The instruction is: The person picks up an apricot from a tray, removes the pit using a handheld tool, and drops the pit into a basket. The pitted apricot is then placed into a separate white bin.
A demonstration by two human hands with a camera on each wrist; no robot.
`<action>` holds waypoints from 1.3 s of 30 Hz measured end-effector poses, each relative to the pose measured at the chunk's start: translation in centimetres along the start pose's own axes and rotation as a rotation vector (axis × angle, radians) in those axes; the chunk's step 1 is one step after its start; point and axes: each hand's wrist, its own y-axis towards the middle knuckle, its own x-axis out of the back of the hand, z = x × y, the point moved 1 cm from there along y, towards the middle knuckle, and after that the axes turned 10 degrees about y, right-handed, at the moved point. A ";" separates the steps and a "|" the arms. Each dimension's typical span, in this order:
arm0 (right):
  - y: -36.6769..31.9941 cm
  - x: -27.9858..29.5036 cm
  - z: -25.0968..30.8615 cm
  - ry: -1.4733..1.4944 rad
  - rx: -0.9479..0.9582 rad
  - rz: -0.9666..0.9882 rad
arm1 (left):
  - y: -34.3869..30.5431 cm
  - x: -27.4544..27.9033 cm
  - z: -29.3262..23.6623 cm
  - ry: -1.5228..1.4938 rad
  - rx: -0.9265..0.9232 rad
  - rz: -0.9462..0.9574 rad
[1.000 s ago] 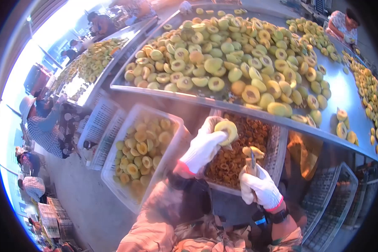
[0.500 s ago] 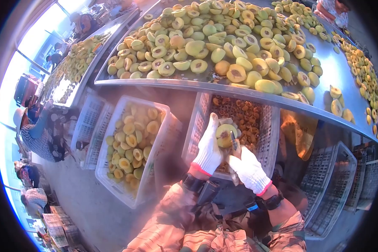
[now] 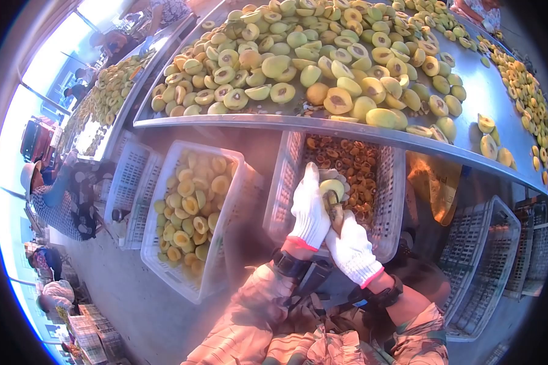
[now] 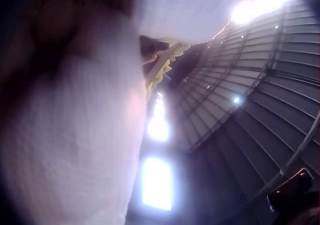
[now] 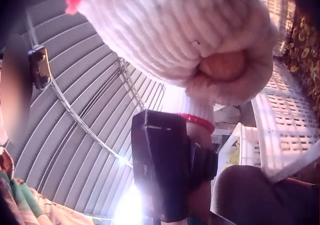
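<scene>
Here, the fruit half [image 3: 331, 185] is held over the crate [image 3: 391, 204] of brown scraps [image 3: 347, 153] by the left hand [image 3: 309, 211], fingers bent around it. The tool [image 3: 335, 213] is gripped in the curled right hand [image 3: 351, 246], its tip at the fruit. Probably, the fruit should be braced and the left thumb kept off the tool's path.

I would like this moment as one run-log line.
left hand: holds fruit half; right hand: grips tool; tool: at fruit half; crate below: brown pieces
</scene>
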 end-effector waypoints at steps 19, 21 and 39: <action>0.6 2.3 0.0 0.279 -0.125 0.434 | -0.1 0.5 -0.6 -0.015 0.322 0.033; 0.5 2.7 0.3 0.460 -0.218 0.565 | 0.6 1.1 -0.5 -0.018 0.381 0.095; 0.8 3.0 0.0 0.570 -0.201 0.376 | 1.3 0.1 0.5 -0.103 0.271 0.190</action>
